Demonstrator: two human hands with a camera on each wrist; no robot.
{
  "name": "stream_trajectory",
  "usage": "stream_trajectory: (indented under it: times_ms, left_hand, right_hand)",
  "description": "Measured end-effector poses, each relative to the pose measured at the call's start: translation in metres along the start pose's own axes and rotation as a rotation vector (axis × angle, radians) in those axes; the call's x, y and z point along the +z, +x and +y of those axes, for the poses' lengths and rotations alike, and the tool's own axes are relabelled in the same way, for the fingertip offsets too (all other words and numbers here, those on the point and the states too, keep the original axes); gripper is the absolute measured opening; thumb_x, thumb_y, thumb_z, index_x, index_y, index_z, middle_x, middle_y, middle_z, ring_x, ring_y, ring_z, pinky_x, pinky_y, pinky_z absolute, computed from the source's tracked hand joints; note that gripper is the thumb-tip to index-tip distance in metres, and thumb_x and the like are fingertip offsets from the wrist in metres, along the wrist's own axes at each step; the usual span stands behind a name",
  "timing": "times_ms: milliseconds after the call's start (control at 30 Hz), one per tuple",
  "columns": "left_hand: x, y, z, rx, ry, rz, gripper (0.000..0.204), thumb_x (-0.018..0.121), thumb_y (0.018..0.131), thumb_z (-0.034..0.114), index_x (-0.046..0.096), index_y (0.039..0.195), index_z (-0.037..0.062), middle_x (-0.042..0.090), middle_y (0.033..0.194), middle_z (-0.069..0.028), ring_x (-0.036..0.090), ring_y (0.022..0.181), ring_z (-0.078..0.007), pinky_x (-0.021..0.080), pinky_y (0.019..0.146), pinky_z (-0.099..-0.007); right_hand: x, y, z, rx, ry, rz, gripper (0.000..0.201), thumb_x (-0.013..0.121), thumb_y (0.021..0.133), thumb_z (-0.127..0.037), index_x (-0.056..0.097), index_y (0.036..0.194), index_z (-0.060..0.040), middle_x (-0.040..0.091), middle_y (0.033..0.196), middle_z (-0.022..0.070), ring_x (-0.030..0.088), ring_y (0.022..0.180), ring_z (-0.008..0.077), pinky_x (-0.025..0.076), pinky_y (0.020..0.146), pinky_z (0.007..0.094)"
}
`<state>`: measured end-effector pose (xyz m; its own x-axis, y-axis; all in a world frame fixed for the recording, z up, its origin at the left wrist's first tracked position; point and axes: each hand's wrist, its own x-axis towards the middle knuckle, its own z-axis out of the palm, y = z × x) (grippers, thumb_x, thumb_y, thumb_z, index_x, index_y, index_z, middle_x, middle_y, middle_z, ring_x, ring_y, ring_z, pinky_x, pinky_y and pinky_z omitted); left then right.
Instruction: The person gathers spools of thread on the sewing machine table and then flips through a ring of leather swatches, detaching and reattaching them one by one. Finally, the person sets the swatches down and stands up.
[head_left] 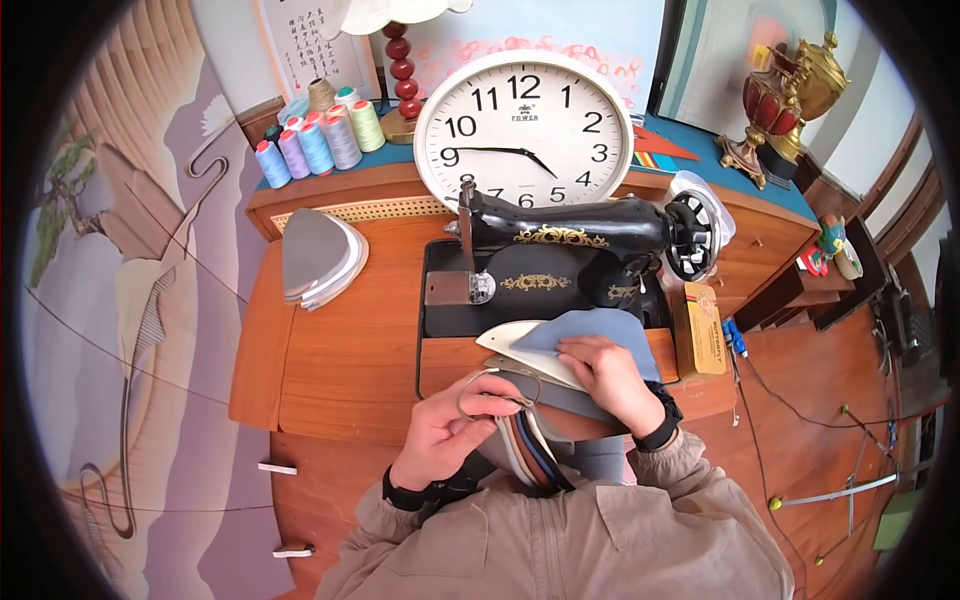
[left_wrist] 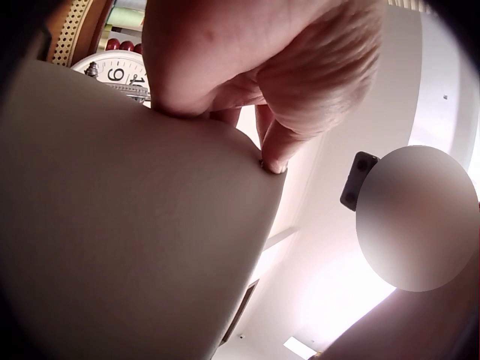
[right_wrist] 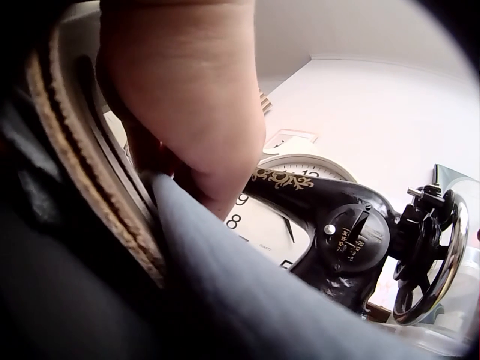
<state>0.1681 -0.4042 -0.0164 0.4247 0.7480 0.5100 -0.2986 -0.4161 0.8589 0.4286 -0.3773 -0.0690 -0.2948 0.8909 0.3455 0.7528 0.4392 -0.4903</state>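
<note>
A fan of leather-like swatches hangs on an open metal ring [head_left: 541,388] in front of my chest. My left hand [head_left: 450,425] pinches the ring and the swatch corners at it. In the left wrist view, thumb and fingers grip the corner of a broad grey swatch [left_wrist: 142,225]. Brown, dark blue and white swatches [head_left: 535,450] drop below that hand. My right hand [head_left: 612,380] pinches a blue swatch [head_left: 600,328] at its near edge. A cream swatch [head_left: 515,345] with a punched hole lies partly beneath the blue one, and grey swatches [head_left: 560,395] show under it.
A black sewing machine [head_left: 560,230] stands behind the hands on the wooden table [head_left: 330,370]. Grey and white swatches [head_left: 322,255] are stacked at left. A yellow box [head_left: 700,330] sits at right. A clock [head_left: 525,110] and thread spools [head_left: 315,140] stand at the back.
</note>
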Motion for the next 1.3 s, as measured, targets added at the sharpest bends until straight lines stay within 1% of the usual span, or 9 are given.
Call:
stream_trajectory:
  times_ms: [200,267,467,533,600,700,900,1067,1300]
  left_hand:
    - [0.008,0.002,-0.002,-0.021,0.009,-0.012,0.015,0.058,0.093,0.008,0.066,0.105,0.0056,0.064,0.107,-0.0171,0.06,0.098,-0.0262,0.047,0.085,-0.0382]
    - [0.01,0.002,-0.004,-0.023,-0.046,-0.059,0.023,0.056,0.088,-0.008,0.066,0.108,-0.0001,0.06,0.114,-0.014,0.056,0.101,-0.0225,0.044,0.088,-0.0329]
    - [0.014,0.003,-0.004,-0.036,-0.032,-0.041,0.025,0.058,0.087,-0.008,0.067,0.109,0.0001,0.061,0.113,-0.0143,0.056,0.1,-0.0225,0.044,0.088,-0.0328]
    - [0.015,0.004,-0.004,-0.052,-0.025,-0.045,0.026,0.058,0.087,-0.009,0.067,0.11,0.0002,0.06,0.114,-0.0144,0.057,0.1,-0.0224,0.045,0.088,-0.0326]
    - [0.017,0.005,-0.005,-0.069,-0.021,-0.052,0.027,0.058,0.087,-0.009,0.068,0.11,0.0003,0.06,0.114,-0.0145,0.057,0.1,-0.0223,0.045,0.087,-0.0324]
    - [0.019,0.007,-0.005,-0.077,0.02,-0.057,0.026,0.059,0.086,-0.008,0.069,0.109,0.0005,0.061,0.113,-0.0143,0.057,0.1,-0.0222,0.046,0.085,-0.0319]
    - [0.018,0.006,-0.006,-0.041,0.052,-0.06,0.025,0.062,0.086,-0.007,0.07,0.108,0.0009,0.063,0.109,-0.013,0.058,0.097,-0.0222,0.046,0.084,-0.0312]
    - [0.014,0.002,-0.005,-0.047,0.031,-0.074,0.025,0.061,0.085,-0.008,0.069,0.108,-0.0004,0.063,0.108,-0.0129,0.058,0.095,-0.0214,0.046,0.083,-0.0306]
    - [0.009,-0.002,-0.007,-0.056,-0.011,-0.058,0.026,0.061,0.085,-0.009,0.069,0.108,-0.0007,0.063,0.108,-0.0127,0.058,0.095,-0.021,0.046,0.083,-0.0294]
  right_hand:
    - [0.01,0.011,-0.012,-0.052,-0.245,0.059,0.012,0.064,0.081,-0.013,0.067,0.09,-0.0062,0.062,0.081,0.0094,0.063,0.075,0.029,0.052,0.064,0.0398]
    - [0.011,0.012,-0.01,-0.087,-0.272,0.094,0.012,0.064,0.08,-0.012,0.066,0.09,-0.007,0.059,0.078,0.0095,0.062,0.071,0.0287,0.052,0.062,0.0397]
    - [-0.018,0.013,-0.038,-0.03,0.073,0.295,0.012,0.065,0.083,-0.005,0.066,0.095,-0.0027,0.062,0.08,0.0097,0.064,0.074,0.0279,0.051,0.064,0.0365]
    - [-0.034,0.006,-0.056,-0.09,0.439,0.246,0.016,0.065,0.086,-0.002,0.067,0.101,-0.0007,0.062,0.08,0.0109,0.063,0.073,0.0249,0.049,0.065,0.0333]
    - [-0.04,0.0,-0.064,-0.116,0.594,0.158,0.017,0.064,0.087,-0.002,0.066,0.104,-0.0007,0.06,0.077,0.0096,0.059,0.069,0.022,0.046,0.063,0.0306]
    - [-0.045,-0.007,-0.063,-0.108,0.618,0.091,0.015,0.064,0.089,-0.003,0.066,0.103,0.0003,0.059,0.079,0.0088,0.057,0.069,0.0199,0.045,0.063,0.029]
    - [-0.053,-0.002,-0.071,-0.102,0.743,0.16,0.012,0.064,0.09,-0.004,0.065,0.1,0.0021,0.057,0.084,0.0061,0.054,0.073,0.016,0.042,0.068,0.0267]
    - [-0.057,-0.001,-0.069,-0.024,0.892,0.025,0.008,0.062,0.091,-0.002,0.066,0.097,0.0018,0.057,0.082,0.0043,0.052,0.076,0.012,0.042,0.069,0.0258]
    - [-0.059,0.005,-0.076,-0.033,0.86,-0.007,0.009,0.065,0.09,-0.005,0.066,0.094,0.0022,0.055,0.078,0.0027,0.049,0.072,0.0102,0.039,0.066,0.0244]
